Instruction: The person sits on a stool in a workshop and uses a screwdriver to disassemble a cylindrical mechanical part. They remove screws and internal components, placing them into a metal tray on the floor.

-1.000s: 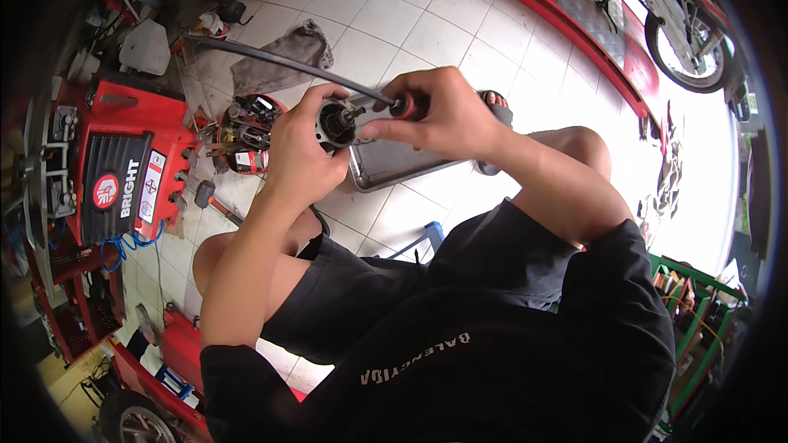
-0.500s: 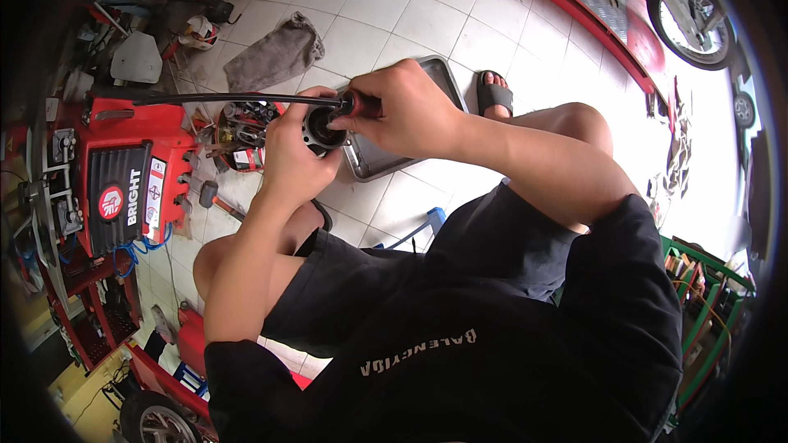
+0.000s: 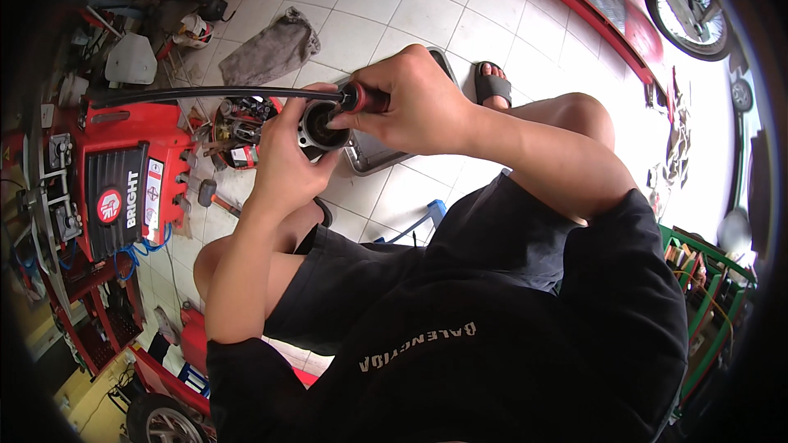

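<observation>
My left hand (image 3: 289, 156) is closed around a round, hollow metal housing (image 3: 305, 136) with a dark bore, holding it in front of me with the opening up. In my right hand (image 3: 414, 107) is a long screwdriver with a red and black handle (image 3: 361, 98). Its dark shaft (image 3: 205, 93) points left, passing over the far side of the housing and my left fingers. My right thumb or a fingertip reaches to the bore; whether it touches the inside I cannot tell.
Below the hands lies a grey metal tray (image 3: 368, 160). A grey rag (image 3: 275, 45) rests on the tiled floor. To the left are a container of metal parts (image 3: 238, 127), a hammer (image 3: 215, 195) and a red machine (image 3: 123, 189). A motorcycle wheel (image 3: 689, 20) stands far right.
The screwdriver's shaft reaches further left and its handle sits slightly more to the right. The housing has tilted a little in my left hand. Both hands keep their holds.
</observation>
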Action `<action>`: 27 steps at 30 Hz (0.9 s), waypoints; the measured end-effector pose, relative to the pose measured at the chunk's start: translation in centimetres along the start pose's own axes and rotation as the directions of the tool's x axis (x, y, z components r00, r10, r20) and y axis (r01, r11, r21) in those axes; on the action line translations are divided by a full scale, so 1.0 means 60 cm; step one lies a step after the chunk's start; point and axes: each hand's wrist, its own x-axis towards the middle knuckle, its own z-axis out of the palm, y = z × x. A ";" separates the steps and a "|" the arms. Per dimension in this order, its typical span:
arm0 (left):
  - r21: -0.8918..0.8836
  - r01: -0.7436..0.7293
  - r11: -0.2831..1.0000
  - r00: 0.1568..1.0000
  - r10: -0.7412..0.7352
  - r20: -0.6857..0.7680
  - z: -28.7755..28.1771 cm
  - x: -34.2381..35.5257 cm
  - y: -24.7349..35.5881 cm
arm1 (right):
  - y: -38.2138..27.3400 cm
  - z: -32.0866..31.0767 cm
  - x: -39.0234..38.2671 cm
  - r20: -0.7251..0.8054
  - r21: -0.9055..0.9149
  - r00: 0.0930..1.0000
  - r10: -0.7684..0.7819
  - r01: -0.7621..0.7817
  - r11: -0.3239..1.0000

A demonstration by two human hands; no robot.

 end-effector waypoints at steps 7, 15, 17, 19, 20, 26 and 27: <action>0.047 0.005 0.999 1.000 -0.007 0.028 -0.007 0.005 -0.004 | -0.006 -0.008 0.001 -0.024 -0.026 1.000 0.003 -0.004 1.000; 0.033 0.007 0.999 0.999 -0.009 0.053 -0.014 0.013 0.010 | -0.009 -0.010 -0.002 -0.010 -0.002 0.998 0.058 -0.058 0.998; 0.028 -0.008 1.000 0.998 0.006 0.067 -0.018 0.011 0.016 | -0.016 -0.014 -0.003 0.017 0.004 0.995 0.094 -0.094 0.996; 0.044 0.004 0.999 0.996 -0.008 0.088 -0.023 0.011 0.018 | -0.016 -0.013 -0.002 0.010 0.012 0.995 0.097 -0.097 0.995; 0.061 0.023 0.998 0.994 -0.029 0.104 -0.024 0.013 0.017 | -0.015 -0.013 -0.003 0.006 0.014 0.995 0.101 -0.101 0.995; 0.036 0.059 0.998 0.987 -0.064 0.146 -0.025 0.021 0.018 | -0.004 -0.006 -0.004 -0.051 0.043 0.997 0.057 -0.055 0.998; 0.042 0.065 0.997 0.987 -0.070 0.148 -0.025 0.021 0.019 | -0.004 -0.006 -0.005 -0.047 0.042 0.997 0.061 -0.059 0.997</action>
